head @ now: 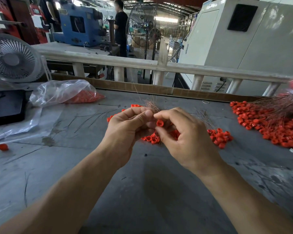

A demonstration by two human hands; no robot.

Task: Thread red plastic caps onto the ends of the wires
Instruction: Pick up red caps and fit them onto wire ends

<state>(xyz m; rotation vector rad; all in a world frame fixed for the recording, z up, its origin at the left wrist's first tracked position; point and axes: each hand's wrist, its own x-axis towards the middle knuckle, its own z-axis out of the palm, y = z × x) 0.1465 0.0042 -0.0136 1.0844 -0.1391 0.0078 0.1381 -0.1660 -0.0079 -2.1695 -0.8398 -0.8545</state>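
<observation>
My left hand [125, 129] grips a bundle of thin copper-coloured wires [151, 103] that fan out upward from between its thumb and fingers. My right hand [184, 137] pinches a single red plastic cap [159, 123] between thumb and forefinger, right beside the left thumb. Under both hands lies a loose heap of red caps [220, 137] on the grey table [142, 191], partly hidden by my fingers.
A larger pile of red caps with wires [271, 122] lies at the right. A clear plastic bag of caps [66, 92] sits at the back left, near a white fan [12, 58]. One stray cap [3, 147] rests at the left. Loose wires [91, 117] are strewn about.
</observation>
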